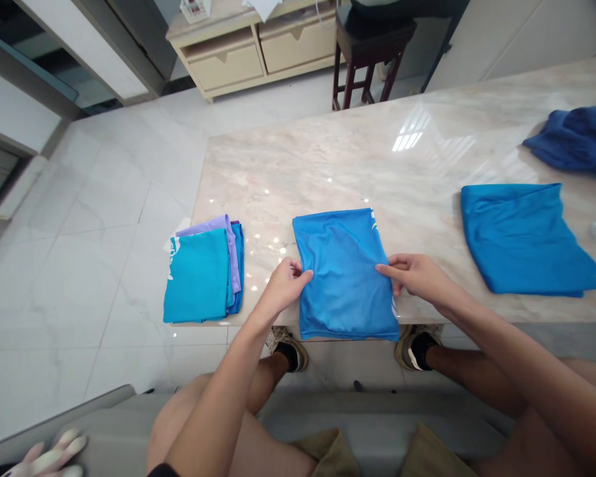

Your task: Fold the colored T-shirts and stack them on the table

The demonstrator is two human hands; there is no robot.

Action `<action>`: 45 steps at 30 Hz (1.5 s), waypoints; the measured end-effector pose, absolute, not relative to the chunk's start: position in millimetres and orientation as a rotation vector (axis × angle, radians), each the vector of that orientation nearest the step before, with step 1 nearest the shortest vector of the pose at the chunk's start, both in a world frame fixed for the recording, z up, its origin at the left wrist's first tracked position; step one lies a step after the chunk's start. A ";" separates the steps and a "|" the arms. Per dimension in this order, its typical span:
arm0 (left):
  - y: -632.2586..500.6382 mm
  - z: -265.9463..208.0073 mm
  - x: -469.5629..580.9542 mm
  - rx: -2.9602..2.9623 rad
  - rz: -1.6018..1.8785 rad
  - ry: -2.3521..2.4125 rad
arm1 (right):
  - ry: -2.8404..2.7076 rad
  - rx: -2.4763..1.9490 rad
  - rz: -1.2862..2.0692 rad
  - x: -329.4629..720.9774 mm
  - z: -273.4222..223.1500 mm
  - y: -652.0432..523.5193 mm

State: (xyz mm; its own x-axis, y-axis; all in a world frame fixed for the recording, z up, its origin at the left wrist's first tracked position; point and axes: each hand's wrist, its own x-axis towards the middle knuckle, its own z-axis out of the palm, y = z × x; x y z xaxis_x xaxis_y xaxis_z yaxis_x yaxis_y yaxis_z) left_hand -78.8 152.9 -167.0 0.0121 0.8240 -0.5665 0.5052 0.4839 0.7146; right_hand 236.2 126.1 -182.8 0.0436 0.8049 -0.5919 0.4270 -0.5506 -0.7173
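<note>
The marble tabletop (357,152) carries a folded blue shirt (345,275) at its near edge, six o'clock. Left hand (284,286) pinches its nine o'clock edge; right hand (417,275) pinches its three o'clock edge. A folded stack (203,275) lies at nine o'clock.

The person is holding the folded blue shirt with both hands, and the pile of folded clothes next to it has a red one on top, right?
Not quite. In the head view the left hand and right hand do grip the folded blue shirt, but the pile of folded clothes has a teal one on top, with purple beneath. Nothing red is there.
</note>
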 end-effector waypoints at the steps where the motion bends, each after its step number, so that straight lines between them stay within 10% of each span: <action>1: 152.1 -168.1 -76.8 1.054 0.398 1.591 | -1.230 -1.986 1.527 236.9 -183.5 125.5; 45: 155.8 -67.0 -64.6 1.663 1.599 1.294 | -1.194 -1.293 0.276 254.0 -90.7 128.3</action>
State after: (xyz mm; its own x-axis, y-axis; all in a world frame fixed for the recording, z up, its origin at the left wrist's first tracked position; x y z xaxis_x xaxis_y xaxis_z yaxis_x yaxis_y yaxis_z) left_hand -64.6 155.8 -67.0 -0.1363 0.8659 0.4812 0.2902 -0.4296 0.8551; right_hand 254.0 128.3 -90.7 0.4277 0.7400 0.5190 0.4366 0.3336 -0.8355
